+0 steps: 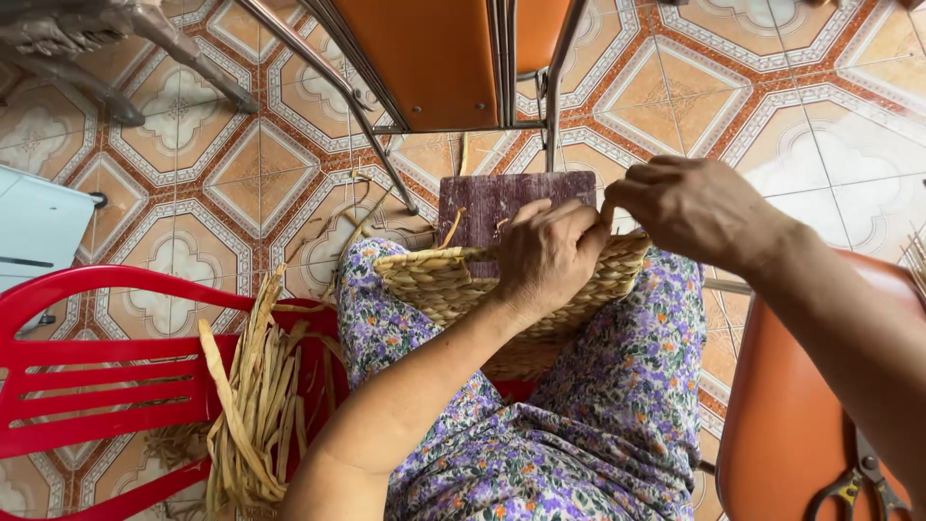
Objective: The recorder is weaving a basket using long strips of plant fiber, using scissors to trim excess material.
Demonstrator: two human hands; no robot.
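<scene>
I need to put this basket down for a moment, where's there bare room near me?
Bare tiled floor lies ahead on the right, beyond the right hand and past the orange chair. More lies between that chair and the red chair. The red chair's near end is crowded with dried straw; the orange seat holds scissors.

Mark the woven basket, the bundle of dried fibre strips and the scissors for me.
Basket (434, 285): head view, on its braided rim, left side.
Fibre strips (256, 405): head view, on the bundle's middle, draped over the red chair.
Scissors (858, 482): head view, on the blades near the pivot.
</scene>
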